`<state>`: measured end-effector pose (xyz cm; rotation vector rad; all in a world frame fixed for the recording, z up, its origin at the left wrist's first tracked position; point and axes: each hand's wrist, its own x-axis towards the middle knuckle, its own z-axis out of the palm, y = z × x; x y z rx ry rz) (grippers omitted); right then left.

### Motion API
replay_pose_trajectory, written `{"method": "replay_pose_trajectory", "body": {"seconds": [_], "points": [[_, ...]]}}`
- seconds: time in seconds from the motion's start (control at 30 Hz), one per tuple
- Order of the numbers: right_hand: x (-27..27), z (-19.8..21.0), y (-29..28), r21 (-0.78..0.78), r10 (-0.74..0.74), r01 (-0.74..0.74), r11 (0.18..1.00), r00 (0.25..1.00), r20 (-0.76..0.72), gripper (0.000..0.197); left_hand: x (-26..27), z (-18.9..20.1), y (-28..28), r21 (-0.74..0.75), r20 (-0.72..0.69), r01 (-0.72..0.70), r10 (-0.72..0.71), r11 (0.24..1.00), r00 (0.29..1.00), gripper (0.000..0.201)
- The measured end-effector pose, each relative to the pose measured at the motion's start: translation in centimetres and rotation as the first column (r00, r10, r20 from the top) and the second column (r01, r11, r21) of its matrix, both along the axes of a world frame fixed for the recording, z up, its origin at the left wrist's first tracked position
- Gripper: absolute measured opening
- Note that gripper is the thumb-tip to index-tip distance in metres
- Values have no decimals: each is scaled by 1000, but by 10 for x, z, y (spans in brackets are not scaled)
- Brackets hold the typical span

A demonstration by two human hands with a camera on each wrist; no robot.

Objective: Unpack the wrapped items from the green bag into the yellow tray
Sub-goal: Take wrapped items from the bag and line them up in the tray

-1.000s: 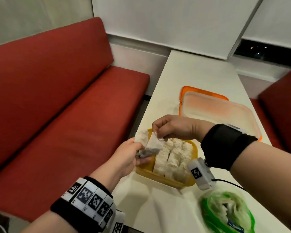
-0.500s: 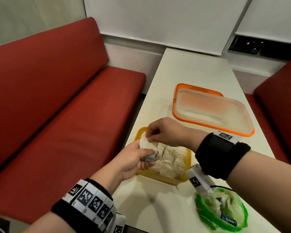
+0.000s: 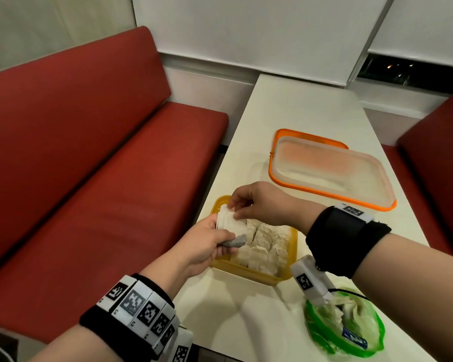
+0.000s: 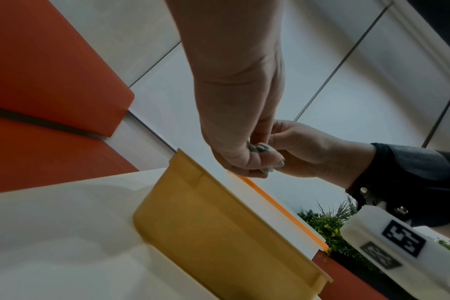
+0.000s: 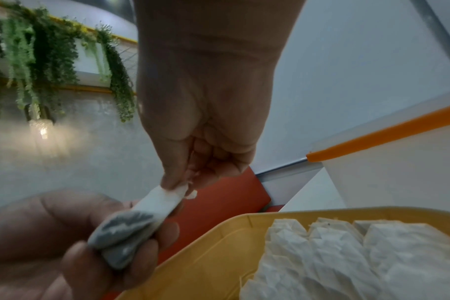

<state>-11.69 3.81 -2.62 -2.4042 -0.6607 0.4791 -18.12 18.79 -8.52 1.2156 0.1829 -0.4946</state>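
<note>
In the head view both hands meet over the left end of the yellow tray (image 3: 285, 276), low in the middle of the frame. The left hand (image 3: 202, 248) has its grip curled round the grey lower end of a wrapped item (image 3: 232, 227), thumb pressed on top; the right hand (image 3: 259, 202) pinches the item's white upper edge between thumb and fingertips. The right wrist view shows the same piece at lower left, white paper above and a grey bulge below, held above the tray's rim and not lying in it. Inside the tray, rows of white wrapped items (image 3: 266, 246) stand packed side by side, filling most of it. The green bag (image 3: 351, 327) lies open on the white worktop (image 3: 298, 108) at the lower right of the frame, near the tray, with pale wrappers showing inside. Further up the worktop sits an orange-rimmed container (image 3: 330, 165) with a cloudy lid. A red bench (image 3: 89, 152) fills the left side.
</note>
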Motion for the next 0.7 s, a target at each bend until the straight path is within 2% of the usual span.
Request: {"method": "replay_pose_trajectory", "body": {"seconds": [0.13,0.33,0.47,0.57,0.7], "points": [[3,6,4,-99,28,-31,995,999,-25,15,0,0,5,56,9,10,-11,998,1000,25],[3,16,18,-254,139,-124,959,989,41,5,0,1,9,52,4,-26,26,998,1000,24],[13,30,22,-248,86,-56,967,990,113,7,-1,1,15,6,6,-122,122,993,993,15],[21,38,22,-239,35,0,971,989,143,4,-4,-5,20,27,-2,-179,180,983,984,18],[28,32,25,-275,-3,42,961,990,138,7,-6,-9,21,73,-6,-186,187,980,982,17]]}}
